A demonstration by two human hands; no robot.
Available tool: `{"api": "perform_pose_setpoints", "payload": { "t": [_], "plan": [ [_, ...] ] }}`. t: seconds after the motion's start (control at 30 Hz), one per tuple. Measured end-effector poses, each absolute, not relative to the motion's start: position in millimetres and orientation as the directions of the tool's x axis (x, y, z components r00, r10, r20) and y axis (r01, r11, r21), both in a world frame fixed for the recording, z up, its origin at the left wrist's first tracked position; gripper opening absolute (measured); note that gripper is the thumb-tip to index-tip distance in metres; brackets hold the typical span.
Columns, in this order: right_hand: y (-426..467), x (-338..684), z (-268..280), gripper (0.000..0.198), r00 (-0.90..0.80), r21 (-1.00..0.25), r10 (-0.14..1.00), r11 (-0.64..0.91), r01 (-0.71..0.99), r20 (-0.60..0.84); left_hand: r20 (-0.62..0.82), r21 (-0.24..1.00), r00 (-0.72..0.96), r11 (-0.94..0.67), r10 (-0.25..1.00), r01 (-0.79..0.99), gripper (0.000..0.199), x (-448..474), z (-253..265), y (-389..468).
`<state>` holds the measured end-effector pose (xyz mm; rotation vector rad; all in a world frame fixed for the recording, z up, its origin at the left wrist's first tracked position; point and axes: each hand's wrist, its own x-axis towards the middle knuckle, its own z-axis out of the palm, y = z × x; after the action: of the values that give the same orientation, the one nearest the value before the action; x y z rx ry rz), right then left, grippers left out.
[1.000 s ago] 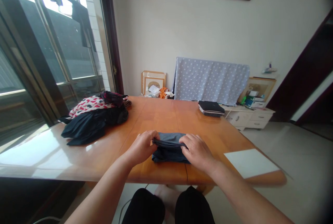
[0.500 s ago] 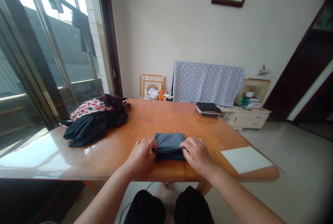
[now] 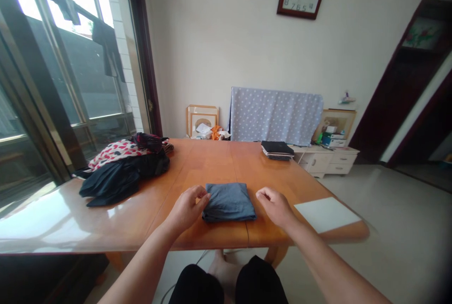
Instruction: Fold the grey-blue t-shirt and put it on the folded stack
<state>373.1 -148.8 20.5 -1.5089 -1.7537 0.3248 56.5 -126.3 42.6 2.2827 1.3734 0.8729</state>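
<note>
A grey-blue folded garment [image 3: 229, 203] lies as a flat, roughly square bundle near the front edge of the wooden table [image 3: 208, 163]. At its left side is my left hand [image 3: 189, 205], fingers loosely bent and thumb held apart, the thumb tip right at the cloth's edge. It does not grip the cloth. On the other side my right hand [image 3: 277, 206] hovers just off the garment, its fingers curled in with nothing seen in them.
A loose clothes pile [image 3: 123, 163] lies at the table's left. Toward the back right sits a folded stack of clothes [image 3: 277, 150]. A white sheet [image 3: 326, 214] lies at the right front corner. A low white cabinet [image 3: 328, 160] stands beyond the table.
The near edge of the garment, gripped by both hands before, is now folded over and lies flat. Both hands have let go, the right one moving off rightward. The view has tilted up slightly.
</note>
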Motion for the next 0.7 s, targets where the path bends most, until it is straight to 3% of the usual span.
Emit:
{"api": "perform_pose_setpoints", "payload": {
  "t": [0.23, 0.5, 0.7],
  "plan": [
    [-97.5, 371.9, 5.1, 0.030, 0.141, -0.674, 0.955, 0.075, 0.735, 0.260, 0.422, 0.505, 0.352, -0.539, 0.835, 0.674, 0.034, 79.3, 31.5, -87.9],
    [-53.9, 342.2, 11.6, 0.033, 0.120, -0.617, 0.958, 0.070, 0.784, 0.261, 0.211, 0.311, 0.437, -0.484, 0.874, 0.818, 0.049, 95.9, 5.5, -75.4],
    [-37.5, 340.8, -6.0, 0.022, 0.099, -0.623, 0.977, 0.040, 0.781, 0.187, 0.164, 0.273, 0.407, -0.438, 0.898, 0.857, 0.064, 95.2, -4.2, -84.3]
  ]
}}
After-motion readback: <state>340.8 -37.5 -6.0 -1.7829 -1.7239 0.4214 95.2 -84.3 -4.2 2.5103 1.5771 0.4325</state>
